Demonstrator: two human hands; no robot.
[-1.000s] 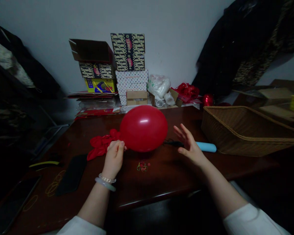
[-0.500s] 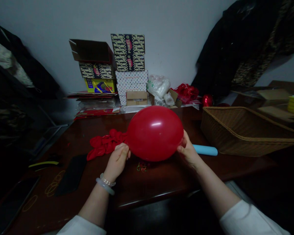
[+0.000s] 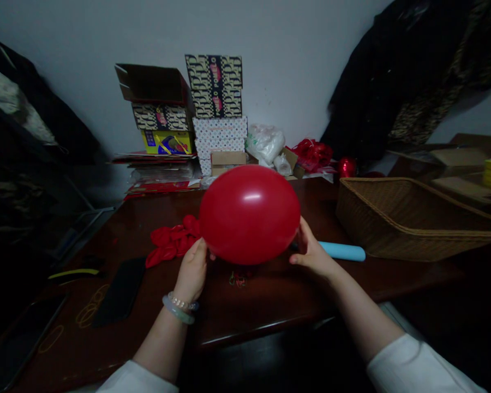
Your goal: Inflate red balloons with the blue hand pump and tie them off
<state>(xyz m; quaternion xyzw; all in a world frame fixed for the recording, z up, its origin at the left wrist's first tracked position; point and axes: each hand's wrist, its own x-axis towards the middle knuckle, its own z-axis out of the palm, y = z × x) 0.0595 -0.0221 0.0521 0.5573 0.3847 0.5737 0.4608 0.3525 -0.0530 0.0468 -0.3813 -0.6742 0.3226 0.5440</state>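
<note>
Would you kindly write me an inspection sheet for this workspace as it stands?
Surface: dark, glossy wooden table.
Job's things: inflated red balloon held above the table; heap of limp red balloons to its left; small rubber bands beneath it; light blue tube lying to its right.
Clutter: stacked boxes and plastic bag by the wall; wicker basket at right; flat dark case at left.
Hands: left hand pinches the balloon's lower left end; right hand lies open against its right side.
Cables: nothing seen.
Surroundings: pale wall; dark garments hanging at right.
</note>
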